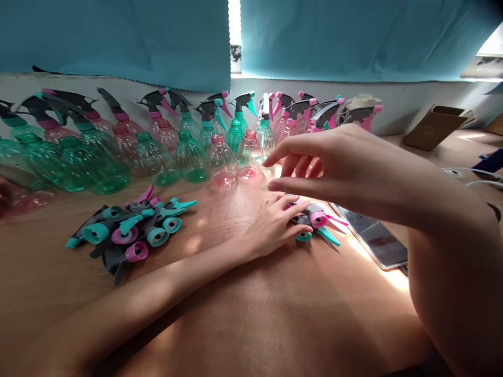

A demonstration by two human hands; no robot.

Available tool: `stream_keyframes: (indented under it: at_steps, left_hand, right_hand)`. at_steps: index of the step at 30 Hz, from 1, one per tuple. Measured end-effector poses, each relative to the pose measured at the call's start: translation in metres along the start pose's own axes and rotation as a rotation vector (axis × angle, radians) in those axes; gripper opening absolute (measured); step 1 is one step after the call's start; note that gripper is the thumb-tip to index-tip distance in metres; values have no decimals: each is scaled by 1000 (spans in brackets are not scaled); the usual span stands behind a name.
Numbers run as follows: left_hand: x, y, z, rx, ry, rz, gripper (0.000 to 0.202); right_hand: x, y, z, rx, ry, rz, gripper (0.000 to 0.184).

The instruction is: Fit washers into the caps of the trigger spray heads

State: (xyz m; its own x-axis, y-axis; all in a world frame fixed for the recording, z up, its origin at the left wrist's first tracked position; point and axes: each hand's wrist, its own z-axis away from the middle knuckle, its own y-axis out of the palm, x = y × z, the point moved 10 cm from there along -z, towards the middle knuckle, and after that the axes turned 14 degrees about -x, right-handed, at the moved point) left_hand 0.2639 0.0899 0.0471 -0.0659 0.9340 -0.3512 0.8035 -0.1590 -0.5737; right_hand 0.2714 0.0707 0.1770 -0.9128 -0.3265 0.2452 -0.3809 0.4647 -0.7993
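My left hand (275, 222) lies on the wooden table (251, 314), its fingers closing round one grey spray-trigger head of a small heap of pink- and teal-capped heads (320, 225). My right hand (334, 162) hovers above that heap, fingers stretched out and loosely apart, holding nothing. A larger pile of trigger heads (129, 228) lies to the left. Behind the hands stand several open clear, pink and green bottles (222, 162).
Rows of assembled spray bottles (188, 123) line the back wall under blue curtains (118, 36). A phone (373, 238) lies flat right of the small heap. A cardboard box (434, 125) and white cables (471, 175) sit at the far right.
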Motion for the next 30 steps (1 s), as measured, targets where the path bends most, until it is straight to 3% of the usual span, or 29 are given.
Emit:
stream_keyframes:
  at_steps: [9, 13, 15, 17, 19, 23, 30]
  left_hand:
    - [3, -19, 12, 12, -78, -11, 26]
    - [8, -31, 18, 6, -117, -34, 23]
    - [12, -36, 19, -1, -134, -46, 22]
    - [15, -39, 20, -6, -148, -56, 22]
    - [18, -39, 20, -1, -158, -61, 22]
    - [21, -32, 21, 27, -168, -67, 28]
    - [24, -32, 27, 41, -187, -81, 32]
  right_hand:
    - [-12, 7, 1, 102, 42, -1, 29]
    - [-51, 11, 20, 212, 198, 60, 34]
    - [-79, 12, 39, 185, 295, 193, 44]
    - [-97, 24, 63, 195, 312, 282, 56]
    - [-106, 43, 85, 223, 330, 268, 52]
    - [-100, 68, 104, 221, 313, 202, 48]
    - [-64, 83, 88, 169, 186, 92, 53]
